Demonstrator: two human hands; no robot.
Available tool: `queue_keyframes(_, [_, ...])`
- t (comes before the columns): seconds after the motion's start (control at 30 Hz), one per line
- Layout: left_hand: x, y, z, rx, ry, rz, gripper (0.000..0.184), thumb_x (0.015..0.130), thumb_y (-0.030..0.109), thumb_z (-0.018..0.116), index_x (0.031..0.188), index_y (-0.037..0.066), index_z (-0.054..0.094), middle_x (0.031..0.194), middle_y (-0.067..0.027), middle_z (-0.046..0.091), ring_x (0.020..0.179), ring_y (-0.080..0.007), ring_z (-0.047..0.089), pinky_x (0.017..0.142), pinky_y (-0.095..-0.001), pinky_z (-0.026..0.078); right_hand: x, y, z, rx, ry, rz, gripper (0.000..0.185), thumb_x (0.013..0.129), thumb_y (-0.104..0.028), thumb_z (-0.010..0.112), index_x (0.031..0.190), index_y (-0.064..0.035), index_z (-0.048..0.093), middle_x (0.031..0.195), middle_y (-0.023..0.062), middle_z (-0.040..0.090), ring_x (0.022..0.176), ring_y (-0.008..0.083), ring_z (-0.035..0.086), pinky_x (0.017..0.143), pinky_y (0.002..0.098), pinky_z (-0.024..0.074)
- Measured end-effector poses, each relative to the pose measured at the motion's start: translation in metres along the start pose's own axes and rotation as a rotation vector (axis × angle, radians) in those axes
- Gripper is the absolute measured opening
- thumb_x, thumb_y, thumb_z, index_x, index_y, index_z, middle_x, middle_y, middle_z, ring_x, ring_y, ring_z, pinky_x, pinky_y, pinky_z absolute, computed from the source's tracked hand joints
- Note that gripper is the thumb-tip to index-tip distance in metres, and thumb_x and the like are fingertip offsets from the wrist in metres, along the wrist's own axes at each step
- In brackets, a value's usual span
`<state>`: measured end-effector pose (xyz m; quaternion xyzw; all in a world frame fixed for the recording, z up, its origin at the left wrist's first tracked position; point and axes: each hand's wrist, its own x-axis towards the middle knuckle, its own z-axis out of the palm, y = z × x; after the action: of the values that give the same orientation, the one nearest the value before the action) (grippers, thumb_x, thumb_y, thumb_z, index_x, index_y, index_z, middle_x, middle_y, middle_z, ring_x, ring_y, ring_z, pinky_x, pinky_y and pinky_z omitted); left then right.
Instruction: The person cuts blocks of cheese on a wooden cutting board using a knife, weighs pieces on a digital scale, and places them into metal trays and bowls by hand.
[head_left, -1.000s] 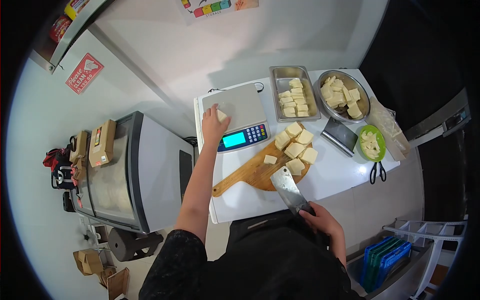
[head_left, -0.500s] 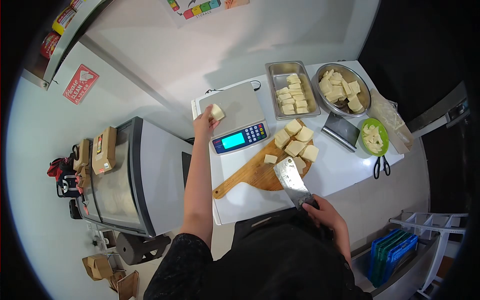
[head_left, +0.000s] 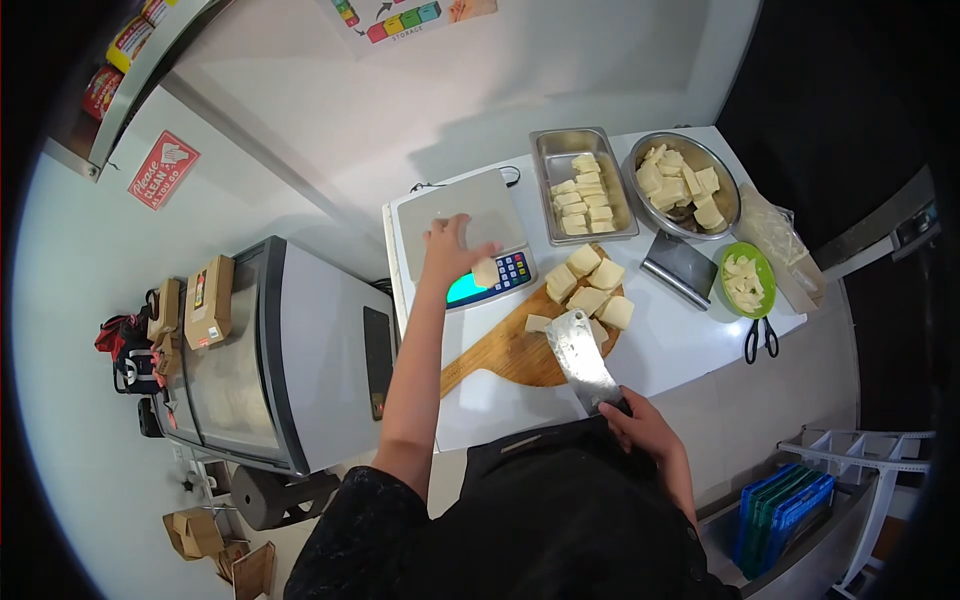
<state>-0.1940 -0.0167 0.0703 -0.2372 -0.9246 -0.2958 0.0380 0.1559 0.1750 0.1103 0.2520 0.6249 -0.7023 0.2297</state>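
My left hand [head_left: 458, 248] is over the front of the digital scale [head_left: 460, 200], fingers spread. Just below its thumb, in front of the keypad, is a pale dough-like piece [head_left: 486, 273]; whether the thumb touches it I cannot tell. In my right hand [head_left: 643, 424] is the handle of a cleaver [head_left: 585, 360], its blade over the right part of the wooden paddle board [head_left: 505, 345]. Several thick pale blocks [head_left: 588, 300] sit on that board, with a small cut piece [head_left: 537, 323] left of the blade.
Behind the board, a steel pan [head_left: 545, 175] holds rows of pale pieces; a steel bowl [head_left: 735, 205] holds more. To the right are a bench scraper [head_left: 680, 268], a green bowl [head_left: 768, 285] of small bits, scissors [head_left: 762, 342] and a plastic bag [head_left: 775, 230].
My left hand has moved right and toward me across the scale, its fingers spreading. The pale piece has shifted from the scale's plate to in front of the keypad. The cleaver has barely moved.
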Motion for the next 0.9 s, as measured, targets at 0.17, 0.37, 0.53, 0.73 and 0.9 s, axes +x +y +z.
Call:
queue_keyframes(0.17, [-0.079,0.019,0.015,0.007,0.215,0.078,0.064,0.068,0.038,0.082,0.121,0.009,0.059,0.114,-0.0136,0.054,0.110,-0.0346,0.048,0.095,-0.0449,0.039,0.006,-0.004,0.007,0.012,-0.028,-0.037,0.028,0.095,-0.030,0.060,0.098,-0.0038,0.050,0.063,-0.0001,0.048,0.045,0.0085,0.046,0.042,0.0241,0.0380])
queue_keyframes(0.37, [-0.133,0.017,0.027,-0.153,0.098,-0.096,0.057,0.071,0.029,0.080,0.119,0.008,0.059,0.112,-0.0152,0.056,0.100,-0.0344,0.055,0.086,-0.0420,0.046,0.002,-0.004,-0.004,-0.015,-0.026,-0.006,0.026,0.095,-0.028,0.060,0.097,-0.0046,0.050,0.063,-0.0007,0.048,0.045,0.0079,0.045,0.042,0.0236,0.0385])
queue_keyframes(0.53, [-0.133,0.027,0.033,-0.063,-0.107,-0.053,0.053,0.072,0.025,0.078,0.118,0.007,0.059,0.111,-0.0161,0.059,0.101,-0.0343,0.059,0.083,-0.0403,0.049,0.002,-0.011,-0.005,-0.064,0.030,0.011,0.022,0.095,-0.026,0.059,0.098,-0.0063,0.051,0.063,-0.0018,0.047,0.046,0.0068,0.044,0.043,0.0228,0.0385])
queue_keyframes(0.73, [-0.133,0.023,0.027,-0.203,-0.168,-0.097,0.052,0.069,0.019,0.079,0.116,0.007,0.059,0.108,-0.0135,0.062,0.102,-0.0326,0.060,0.085,-0.0383,0.050,0.000,-0.006,-0.001,-0.044,0.048,-0.019,0.021,0.095,-0.026,0.060,0.097,-0.0068,0.051,0.063,-0.0021,0.047,0.047,0.0065,0.044,0.043,0.0226,0.0386])
queue_keyframes(0.9, [-0.149,0.022,0.012,-0.314,-0.196,0.138,0.052,0.067,0.014,0.080,0.114,0.008,0.060,0.110,-0.0121,0.061,0.103,-0.0328,0.058,0.088,-0.0384,0.049,0.000,0.003,-0.002,-0.071,0.080,-0.041,0.024,0.095,-0.027,0.060,0.094,-0.0057,0.049,0.061,-0.0009,0.048,0.046,0.0078,0.045,0.043,0.0238,0.0393])
